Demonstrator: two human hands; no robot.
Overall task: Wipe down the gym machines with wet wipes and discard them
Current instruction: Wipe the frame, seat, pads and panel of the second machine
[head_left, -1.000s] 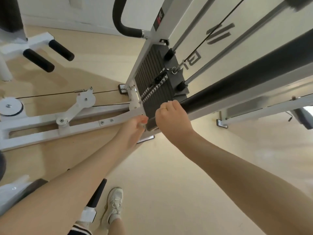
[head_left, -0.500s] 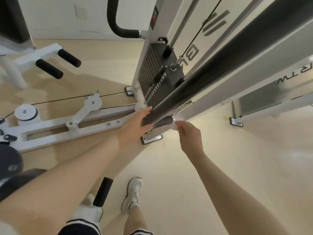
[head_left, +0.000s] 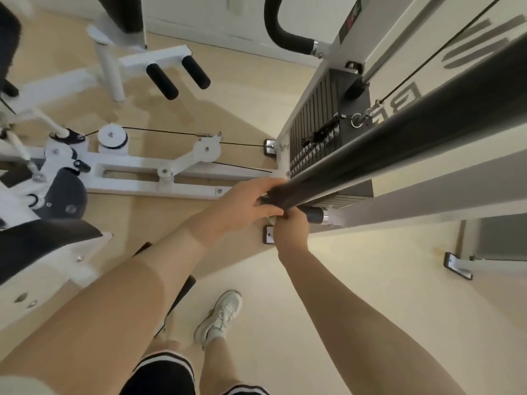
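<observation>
Gripping the bar's [head_left: 399, 143] end, the left hand [head_left: 242, 206] has closed round it; the right hand [head_left: 291, 226] has moved under it, apparently pinching a wet wipe [head_left: 272, 219].

A pale beige floor [head_left: 356, 280] carries everything here. On it lies the long white base frame [head_left: 142, 178] of a gym machine, with pulleys and a thin black cable running along it. Metal foot plates [head_left: 269, 146] of the weight-stack tower are on the floor beside the frame's end, and another bracket [head_left: 456, 265] rests well apart to the right. A white sneaker [head_left: 221, 316] stands on the floor near the bottom.
</observation>
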